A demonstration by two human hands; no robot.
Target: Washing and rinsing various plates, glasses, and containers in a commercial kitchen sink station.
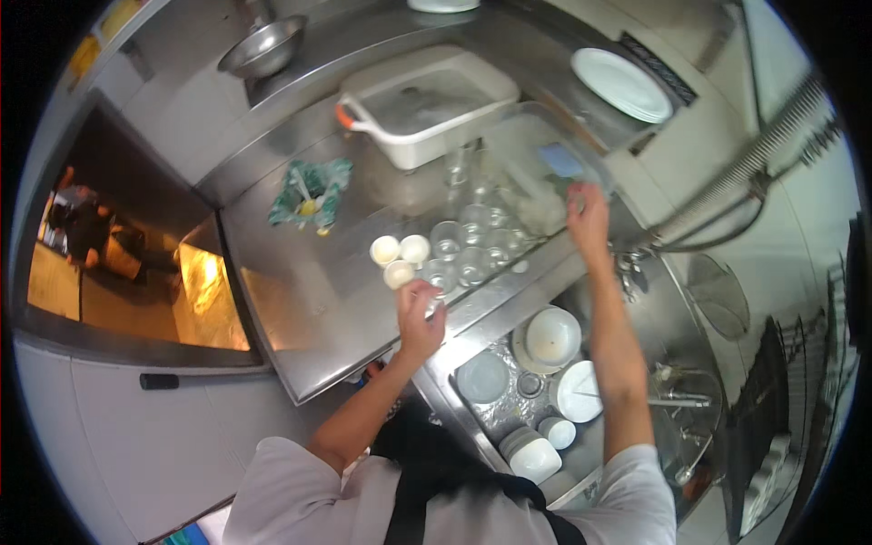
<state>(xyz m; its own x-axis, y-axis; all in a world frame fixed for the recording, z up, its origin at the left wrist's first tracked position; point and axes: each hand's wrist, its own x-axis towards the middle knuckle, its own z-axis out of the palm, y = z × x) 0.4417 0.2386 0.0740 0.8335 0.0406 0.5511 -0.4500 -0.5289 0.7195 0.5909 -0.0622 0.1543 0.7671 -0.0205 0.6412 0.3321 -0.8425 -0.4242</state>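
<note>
My left hand [420, 319] has its fingers around a small clear glass [432, 304] at the near edge of the steel counter [327, 286]. Beside it stand several clear glasses [471, 266] in a cluster and three small cream-coloured cups [398, 274]. My right hand [587, 212] is raised at the right, by the near corner of a translucent plastic container [538, 163] with a blue patch; its fingers are bent together, and whether they grip the container's rim is too blurred to tell.
Behind stands a white tub [422, 146] with an orange handle. Green-lined waste container [312, 194] sits left. Bowls [553, 337] and dishes fill part of the sink below right. A spray hose [742, 163] hangs right; oval plates [623, 85] lie on the shelf. A person [88, 225] shows through the opening.
</note>
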